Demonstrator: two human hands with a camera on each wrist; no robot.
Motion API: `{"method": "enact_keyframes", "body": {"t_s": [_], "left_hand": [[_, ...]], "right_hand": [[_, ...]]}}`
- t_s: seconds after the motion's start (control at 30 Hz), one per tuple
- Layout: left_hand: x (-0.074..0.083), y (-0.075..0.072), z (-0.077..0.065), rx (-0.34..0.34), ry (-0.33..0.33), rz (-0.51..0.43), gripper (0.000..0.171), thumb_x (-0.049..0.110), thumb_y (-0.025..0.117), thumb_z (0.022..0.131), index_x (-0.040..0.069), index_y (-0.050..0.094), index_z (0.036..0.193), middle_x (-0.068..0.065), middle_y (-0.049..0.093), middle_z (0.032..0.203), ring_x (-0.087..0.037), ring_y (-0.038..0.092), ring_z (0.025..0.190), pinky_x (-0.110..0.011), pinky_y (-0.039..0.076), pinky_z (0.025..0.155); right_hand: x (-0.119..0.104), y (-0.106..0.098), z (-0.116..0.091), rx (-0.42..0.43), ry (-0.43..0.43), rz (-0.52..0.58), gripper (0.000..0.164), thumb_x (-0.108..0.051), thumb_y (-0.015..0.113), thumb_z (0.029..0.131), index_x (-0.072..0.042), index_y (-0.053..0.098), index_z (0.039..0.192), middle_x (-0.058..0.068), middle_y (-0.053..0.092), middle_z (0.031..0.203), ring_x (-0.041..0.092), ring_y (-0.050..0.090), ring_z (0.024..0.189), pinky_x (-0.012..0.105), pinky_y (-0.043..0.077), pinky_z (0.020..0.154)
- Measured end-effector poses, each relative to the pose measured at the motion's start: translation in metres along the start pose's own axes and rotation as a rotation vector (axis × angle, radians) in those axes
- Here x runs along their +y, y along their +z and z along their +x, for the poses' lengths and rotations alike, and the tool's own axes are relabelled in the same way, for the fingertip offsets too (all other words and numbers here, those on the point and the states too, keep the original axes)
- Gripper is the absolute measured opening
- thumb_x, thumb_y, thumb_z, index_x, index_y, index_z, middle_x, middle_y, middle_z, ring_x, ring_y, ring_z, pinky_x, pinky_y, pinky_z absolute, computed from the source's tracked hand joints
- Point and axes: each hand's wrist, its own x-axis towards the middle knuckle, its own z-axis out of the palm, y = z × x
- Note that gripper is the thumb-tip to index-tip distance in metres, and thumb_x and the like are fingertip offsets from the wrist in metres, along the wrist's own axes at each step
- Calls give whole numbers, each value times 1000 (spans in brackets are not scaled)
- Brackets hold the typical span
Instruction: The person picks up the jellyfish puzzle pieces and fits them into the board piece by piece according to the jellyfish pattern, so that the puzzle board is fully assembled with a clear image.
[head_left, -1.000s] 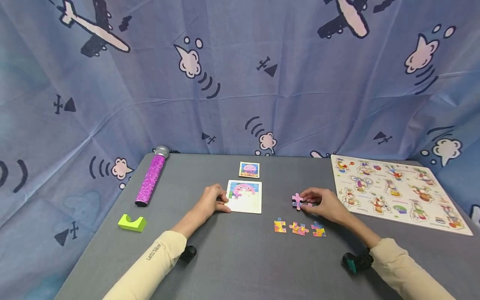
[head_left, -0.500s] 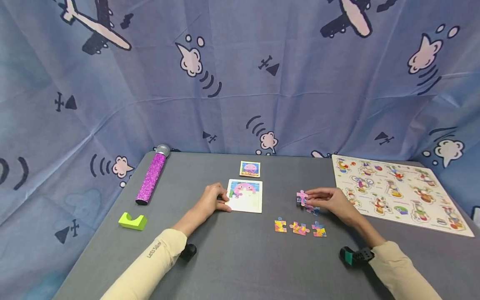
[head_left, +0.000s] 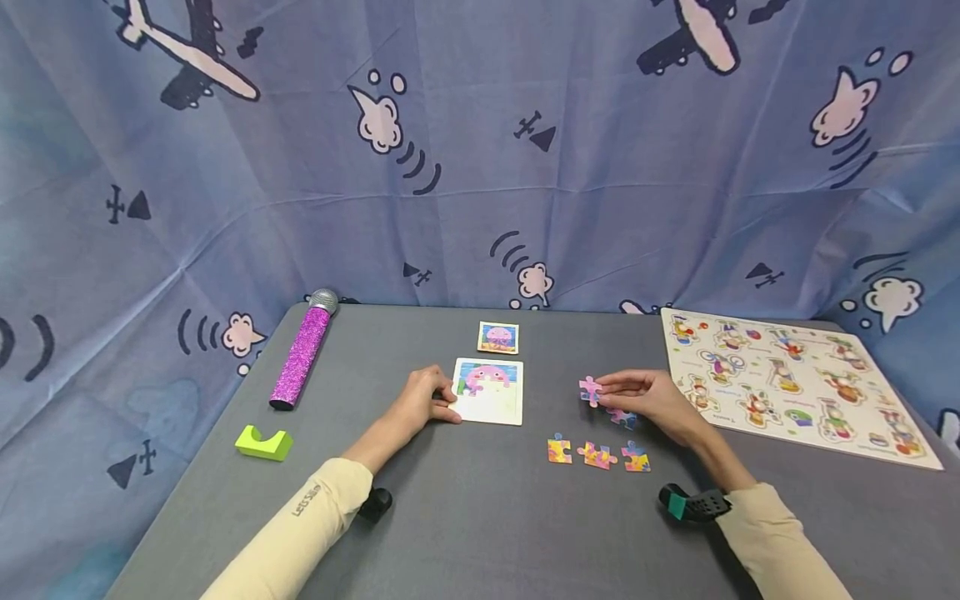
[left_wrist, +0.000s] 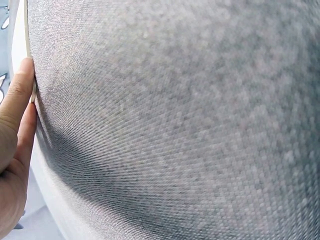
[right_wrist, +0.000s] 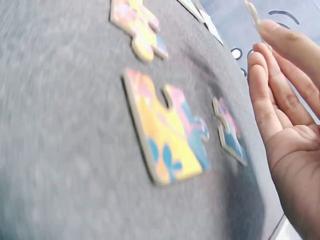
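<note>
Right fingers (head_left: pixel 621 377) pinch a pink puzzle piece (head_left: pixel 589 392) aloft; left fingers (head_left: pixel 444 413) hold a tray (head_left: pixel 491 408) by its corner.

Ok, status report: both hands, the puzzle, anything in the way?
Left hand holds puzzle board by its left edge. Right hand pinches pink piece. Puzzle board only partly filled. Nothing visible between piece and board.

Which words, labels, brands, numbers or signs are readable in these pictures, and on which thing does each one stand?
"Let's Slim", on the left sleeve; the last letters are a little unclear.
Small captions on the picture board: too small to read.
No readable text on the held piece or the tray.
</note>
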Motion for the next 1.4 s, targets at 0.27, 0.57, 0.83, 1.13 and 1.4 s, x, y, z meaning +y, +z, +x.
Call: {"method": "enact_keyframes", "body": {"t_s": [0.27,0.57,0.83,1.13,1.4], "left_hand": [[2,0,-1,10,-16,-12,26,7,89,61,-2,65,69,-11,58,79,-27,61,79,-29,55,68],[3,0,0,5,-22,-27,26,6,89,61,-2,66,70,-12,59,81,-26,62,78,-24,54,66],[0,2,0,17,-4,-18,26,7,90,60,-1,67,69,-11,59,80,-25,61,76,-24,54,65],[-1,3,0,16,12,-39,27,7,90,59,-2,68,70,-11,59,79,-27,61,77,-22,53,65],[-1,2,-1,22,0,-44,27,7,90,59,-1,66,68,-9,58,78,-28,63,79,-21,54,66]], "right_hand": [[-1,15,12,-9,-6,-27,37,-5,72,84,13,62,115,11,72,100,10,68,90,24,55,74],[-8,32,25,-7,1,-20,35,-6,77,80,11,66,109,13,72,96,12,69,84,26,56,72],[-13,50,37,-18,-10,-14,33,-4,77,79,11,67,107,21,71,96,11,69,81,27,56,72],[-15,72,50,-13,-12,-5,31,-5,78,78,9,69,104,21,71,96,12,69,80,28,56,72],[-16,92,62,-5,-30,-31,28,-7,77,80,7,70,103,18,71,95,14,69,83,24,54,72]]}}
